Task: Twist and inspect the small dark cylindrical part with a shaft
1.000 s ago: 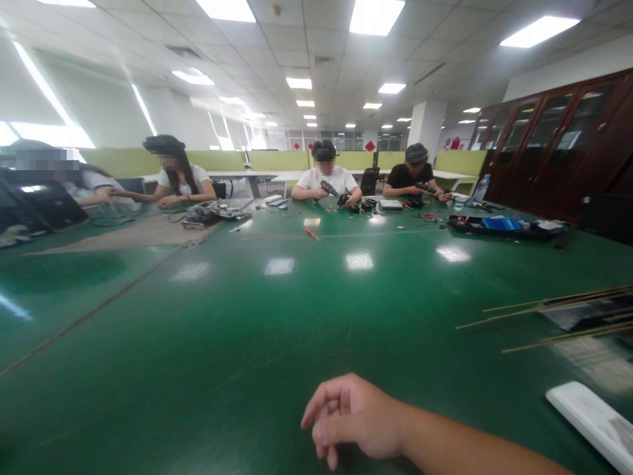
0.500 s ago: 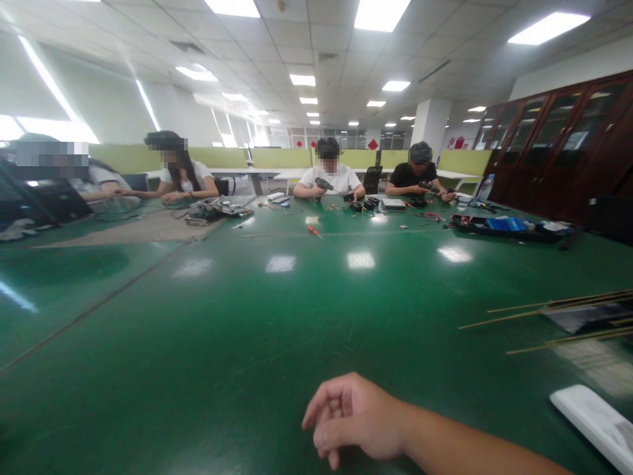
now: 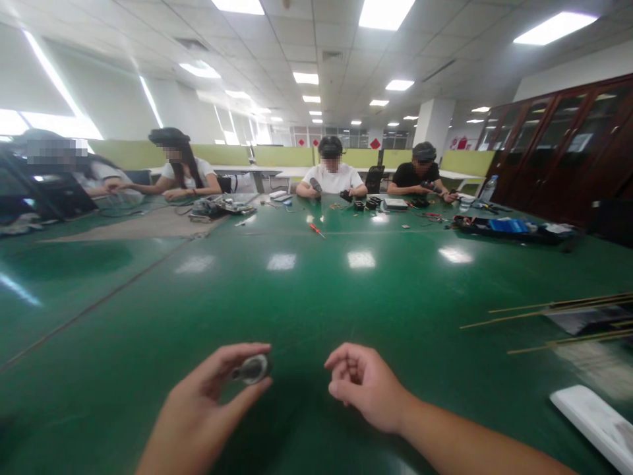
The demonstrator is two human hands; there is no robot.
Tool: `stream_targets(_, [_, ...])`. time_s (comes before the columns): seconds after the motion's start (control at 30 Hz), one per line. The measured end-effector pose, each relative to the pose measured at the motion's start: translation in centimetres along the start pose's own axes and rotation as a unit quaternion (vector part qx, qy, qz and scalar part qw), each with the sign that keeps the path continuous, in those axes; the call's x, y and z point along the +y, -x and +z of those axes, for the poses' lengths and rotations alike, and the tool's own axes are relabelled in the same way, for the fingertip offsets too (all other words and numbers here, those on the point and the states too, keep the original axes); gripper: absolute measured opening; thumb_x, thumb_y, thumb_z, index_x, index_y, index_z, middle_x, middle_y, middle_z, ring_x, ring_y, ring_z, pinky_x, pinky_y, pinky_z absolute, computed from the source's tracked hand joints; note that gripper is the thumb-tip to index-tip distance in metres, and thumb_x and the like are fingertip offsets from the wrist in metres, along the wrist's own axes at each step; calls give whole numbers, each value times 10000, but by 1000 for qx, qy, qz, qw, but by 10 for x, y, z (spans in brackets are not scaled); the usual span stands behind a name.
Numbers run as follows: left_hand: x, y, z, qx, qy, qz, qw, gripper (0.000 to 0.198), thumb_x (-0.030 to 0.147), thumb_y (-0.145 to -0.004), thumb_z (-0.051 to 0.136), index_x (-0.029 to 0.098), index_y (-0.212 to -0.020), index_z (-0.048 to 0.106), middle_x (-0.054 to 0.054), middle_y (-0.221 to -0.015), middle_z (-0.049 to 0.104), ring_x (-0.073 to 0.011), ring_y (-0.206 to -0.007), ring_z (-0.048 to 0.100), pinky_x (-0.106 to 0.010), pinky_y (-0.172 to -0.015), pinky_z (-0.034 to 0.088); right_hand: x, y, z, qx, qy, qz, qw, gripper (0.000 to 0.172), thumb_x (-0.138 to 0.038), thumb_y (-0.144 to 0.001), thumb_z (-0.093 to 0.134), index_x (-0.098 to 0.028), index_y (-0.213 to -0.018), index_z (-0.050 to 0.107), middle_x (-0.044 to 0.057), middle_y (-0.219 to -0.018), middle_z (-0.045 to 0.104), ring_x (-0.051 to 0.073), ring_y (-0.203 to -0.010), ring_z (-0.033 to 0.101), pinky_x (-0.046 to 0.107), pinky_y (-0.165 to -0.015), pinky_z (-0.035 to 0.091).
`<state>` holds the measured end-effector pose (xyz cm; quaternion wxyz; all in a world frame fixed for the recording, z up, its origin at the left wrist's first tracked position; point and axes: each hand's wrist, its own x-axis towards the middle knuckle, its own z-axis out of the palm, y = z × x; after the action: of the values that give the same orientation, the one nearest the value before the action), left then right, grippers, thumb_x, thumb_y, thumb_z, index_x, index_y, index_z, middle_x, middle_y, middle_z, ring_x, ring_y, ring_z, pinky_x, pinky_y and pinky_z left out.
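Observation:
Between the thumb and fingertips of my left hand (image 3: 208,392) is a small round grey metal part (image 3: 254,369), with a lighter ring and a darker stub toward the palm. Its exact kind is blurred. To the right, apart from it, my right hand (image 3: 366,386) hovers above the green tabletop (image 3: 297,310). The fingers of this hand curl loosely, with a gap to the thumb and nothing visible in them.
A white power strip (image 3: 593,422) lies at the right edge, below several thin brown sticks (image 3: 544,316). Farther off lie a red screwdriver (image 3: 316,230) and a black tray with blue items (image 3: 509,226). Several co-workers sit along the far side.
My left hand has come into view from below with the round metal part in it. My right hand has moved slightly up and to the right.

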<state>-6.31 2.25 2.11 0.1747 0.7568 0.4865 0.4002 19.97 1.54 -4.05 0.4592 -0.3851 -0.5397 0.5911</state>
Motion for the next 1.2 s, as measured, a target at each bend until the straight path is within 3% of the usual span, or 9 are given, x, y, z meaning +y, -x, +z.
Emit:
stream_targets(0.07, [13,-14,29,-39,39,43,998,285,375,-840,750,247,-1089,695,-42,-1056,752,-215,-940,729,-308,-849,601,-2,0,-2,33,47,-17,998,300,-119,-728,689,-163,-1017,619,-46,-721,586,82,-574,491,224,-570,396])
stream_targets(0.13, [20,-23,53,-41,54,105,992,239,272,-854,727,245,-1090,695,-49,-1062,737,-211,-987,704,-327,-908,573,-3,0,-3,48,78,-25,995,376,-81,-724,648,-182,-1082,597,-37,-789,597,88,-603,506,229,-586,404])
stream_targets(0.23, [14,-25,72,-54,63,171,982,279,190,-877,684,241,-1151,683,-71,-1086,710,-205,-1014,678,-320,-903,559,-4,3,-3,54,113,-33,992,506,-64,-724,629,-212,-1200,547,-11,-924,610,94,-639,545,240,-609,433])
stream_targets(0.4, [-6,-15,71,-114,54,172,977,395,180,-874,692,291,-1249,636,-51,-1116,708,-186,-1002,685,-288,-885,557,-2,8,-1,63,155,-37,985,612,-49,-713,632,-246,-1275,491,12,-1052,601,98,-663,564,259,-654,471])
stream_targets(0.5, [-6,-13,69,-100,45,146,983,412,196,-816,758,281,-1201,640,-30,-1063,733,-190,-955,701,-286,-869,558,-2,10,2,62,175,-34,982,561,-45,-711,631,-247,-1223,520,18,-1071,598,106,-683,574,265,-670,475])
stream_targets(0.63, [-1,-15,71,-106,61,126,984,259,191,-814,744,241,-1057,671,-25,-965,734,-185,-870,698,-274,-796,557,-4,12,3,71,196,-26,978,502,-39,-705,623,-242,-1160,557,11,-1017,614,119,-699,577,268,-683,467])
stream_targets(0.87, [0,-17,73,-106,89,120,983,249,204,-833,740,258,-1067,678,-18,-964,730,-177,-872,696,-265,-796,542,-8,11,3,74,218,-20,973,334,-121,-762,656,-223,-1078,621,-1,-856,624,145,-720,555,271,-684,440])
stream_targets(1.2, [1,-16,74,-114,98,110,982,233,206,-834,744,261,-1052,686,-6,-953,734,-164,-865,697,-255,-792,538,-11,10,2,70,210,-34,975,221,-185,-822,655,-215,-1042,663,2,-866,636,133,-677,528,261,-650,423])
